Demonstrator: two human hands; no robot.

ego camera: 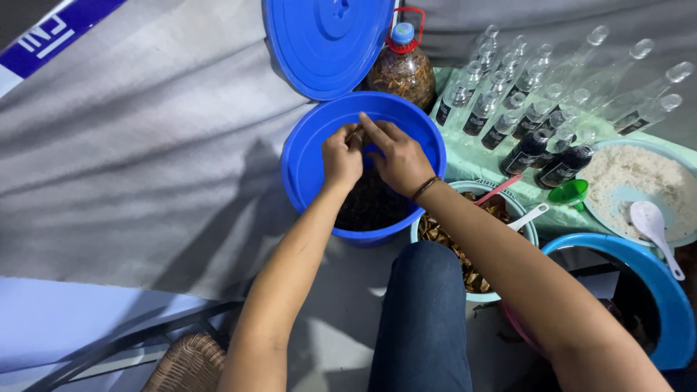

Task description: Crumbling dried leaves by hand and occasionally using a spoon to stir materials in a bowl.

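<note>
Head view shows both my hands over the blue bucket (305,156), which sits on the grey sheet (145,160) with its blue lid (327,43) leaning behind it on the far side. My left hand (341,158) and right hand (398,161) meet above the dark contents (370,203), fingertips pinched together on one small brown piece (356,133) at the far end of both hands. Both sets of fingers are closed on it, neither hand clearly nearer; its long axis I cannot tell, it is too small. To the right and nearer me stands a pale bowl of brown pieces (443,236), and far right a cluster of small bottles (523,109).
</note>
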